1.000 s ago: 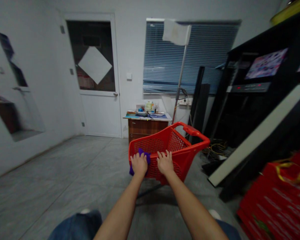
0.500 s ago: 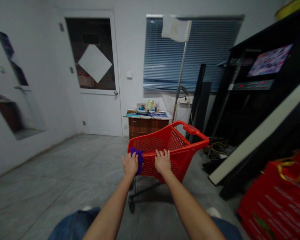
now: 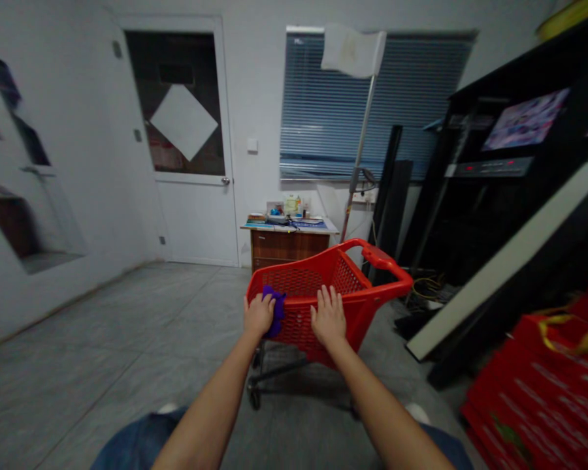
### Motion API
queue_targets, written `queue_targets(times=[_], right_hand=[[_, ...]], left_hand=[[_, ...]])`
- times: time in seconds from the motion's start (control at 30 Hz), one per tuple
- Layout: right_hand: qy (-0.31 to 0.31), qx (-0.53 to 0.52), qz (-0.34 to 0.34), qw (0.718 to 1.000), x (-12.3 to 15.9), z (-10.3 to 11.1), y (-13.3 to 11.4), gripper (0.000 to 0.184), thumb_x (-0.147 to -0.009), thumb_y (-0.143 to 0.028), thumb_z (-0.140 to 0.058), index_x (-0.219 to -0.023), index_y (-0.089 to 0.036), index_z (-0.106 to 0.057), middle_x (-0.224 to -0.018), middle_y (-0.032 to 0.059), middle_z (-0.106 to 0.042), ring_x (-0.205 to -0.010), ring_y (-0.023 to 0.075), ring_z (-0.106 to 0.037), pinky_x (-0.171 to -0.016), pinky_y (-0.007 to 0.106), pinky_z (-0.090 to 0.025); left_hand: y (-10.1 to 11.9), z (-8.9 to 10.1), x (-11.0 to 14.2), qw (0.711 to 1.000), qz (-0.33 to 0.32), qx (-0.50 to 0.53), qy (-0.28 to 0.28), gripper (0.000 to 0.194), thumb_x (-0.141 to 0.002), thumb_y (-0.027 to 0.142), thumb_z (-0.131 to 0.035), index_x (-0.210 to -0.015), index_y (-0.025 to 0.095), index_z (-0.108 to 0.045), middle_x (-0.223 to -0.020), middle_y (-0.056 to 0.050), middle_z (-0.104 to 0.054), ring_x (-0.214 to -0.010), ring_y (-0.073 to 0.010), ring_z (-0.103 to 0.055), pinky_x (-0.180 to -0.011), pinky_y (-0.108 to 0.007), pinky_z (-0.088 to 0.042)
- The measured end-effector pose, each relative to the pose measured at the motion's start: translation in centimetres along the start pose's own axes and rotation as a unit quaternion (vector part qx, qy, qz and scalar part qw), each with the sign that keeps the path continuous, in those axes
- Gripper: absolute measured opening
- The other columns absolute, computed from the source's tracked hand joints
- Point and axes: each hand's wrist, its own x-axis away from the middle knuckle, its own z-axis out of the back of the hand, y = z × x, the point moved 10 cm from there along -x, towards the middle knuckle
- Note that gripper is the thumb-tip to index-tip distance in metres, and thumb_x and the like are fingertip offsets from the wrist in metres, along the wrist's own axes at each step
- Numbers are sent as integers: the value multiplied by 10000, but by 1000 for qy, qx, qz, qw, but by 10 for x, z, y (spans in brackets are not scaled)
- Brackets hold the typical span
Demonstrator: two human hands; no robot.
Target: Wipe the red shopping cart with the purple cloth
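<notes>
A red plastic shopping cart with a mesh basket stands in front of me on dark wheels, its handle towards the right. At the basket's near left, my left hand is closed on a bunched purple cloth, pressing it to the rim and side. Farther right, my right hand lies against the same side with its fingers stretched up over the rim, holding nothing. A white flag on a pole rises behind the cart's handle.
A brown cabinet with small items stands behind the cart, beside a white door. To the right lean long panels near a black rack, with stacked red boxes closer. Cables lie on the floor there.
My right hand has slid a little right, and its fingers have straightened. The purple cloth has shifted slightly right with my left hand still at it. The flag has swayed right.
</notes>
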Motion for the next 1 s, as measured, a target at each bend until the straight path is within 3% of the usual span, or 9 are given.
queue_targets(times=[0.1, 0.17, 0.37, 0.43, 0.53, 0.7, 0.8, 0.87, 1.0], right_hand=[[14, 2, -25, 1000, 1, 4, 12, 594, -986, -353, -323, -1506, -77, -399, -1588, 98, -363, -1507, 300, -170, -1230, 449, -28], [12, -4, -23, 1000, 2, 3, 10, 598, -983, -367, -333, -1506, -86, -404, -1566, 89, -406, -1504, 313, -170, -1230, 459, -21], [5, -15, -18, 1000, 5, 2, -7, 594, -976, -343, -337, -1508, -87, -400, -1572, 76, -397, -1506, 318, -158, -1229, 462, -30], [2, -15, -9, 1000, 6, 4, -9, 588, -974, -335, -335, -1508, -97, -405, -1575, 70, -392, -1504, 304, -178, -1230, 451, -43], [15, -1, -6, 1000, 11, 13, -2, 602, -968, -322, -340, -1509, -60, -386, -1586, 106, -362, -1497, 278, -218, -1232, 421, -57], [59, 24, -41, 997, 19, 27, 17, 623, -951, -289, -353, -1519, -34, -348, -1604, 138, -307, -1504, 268, -203, -1230, 443, -42], [56, 18, -28, 998, 21, 26, 10, 615, -952, -306, -354, -1515, -59, -371, -1588, 118, -351, -1497, 280, -215, -1228, 463, -21], [57, 13, -31, 998, 22, 25, 4, 615, -955, -319, -352, -1510, -56, -382, -1579, 121, -368, -1493, 296, -219, -1225, 478, -13], [46, -5, -30, 998, 22, 26, -5, 603, -959, -309, -343, -1511, -69, -386, -1576, 108, -378, -1488, 289, -234, -1224, 468, -28]], left_hand=[[-27, 2, -6, 999, 42, -6, -12, 429, -1021, 379, -318, -1288, 225, -616, -1265, -127, -636, -1167, -273, -601, -1143, -593, -296], [-23, 3, -8, 998, 57, -10, -11, 433, -1017, 376, -322, -1274, 215, -631, -1271, -141, -632, -1197, -282, -582, -1136, -580, -313], [66, -1, 2, 998, -49, 27, 20, 412, -1008, 379, -371, -1318, 253, -611, -1383, -124, -581, -1315, -276, -496, -1161, -528, -307], [79, -3, 4, 997, -66, 45, 17, 412, -1013, 375, -363, -1331, 255, -596, -1396, -117, -577, -1317, -265, -500, -1166, -531, -305], [67, -5, 0, 996, -71, 54, 5, 397, -1018, 381, -355, -1306, 269, -603, -1355, -95, -609, -1276, -247, -538, -1181, -553, -273], [14, -1, -15, 1000, -25, 19, 1, 388, -1011, 368, -367, -1287, 258, -617, -1334, -106, -616, -1278, -260, -532, -1175, -561, -273], [10, 3, -16, 1000, 14, 8, 7, 405, -1006, 372, -367, -1292, 240, -622, -1358, -129, -594, -1306, -281, -501, -1156, -555, -300], [30, 2, -12, 1000, 7, 16, 5, 417, -1007, 394, -361, -1286, 240, -629, -1370, -133, -585, -1318, -288, -488, -1146, -553, -315], [92, -5, 0, 994, -87, 70, -7, 430, -1020, 414, -335, -1339, 274, -586, -1419, -105, -559, -1350, -256, -468, -1167, -535, -297]])
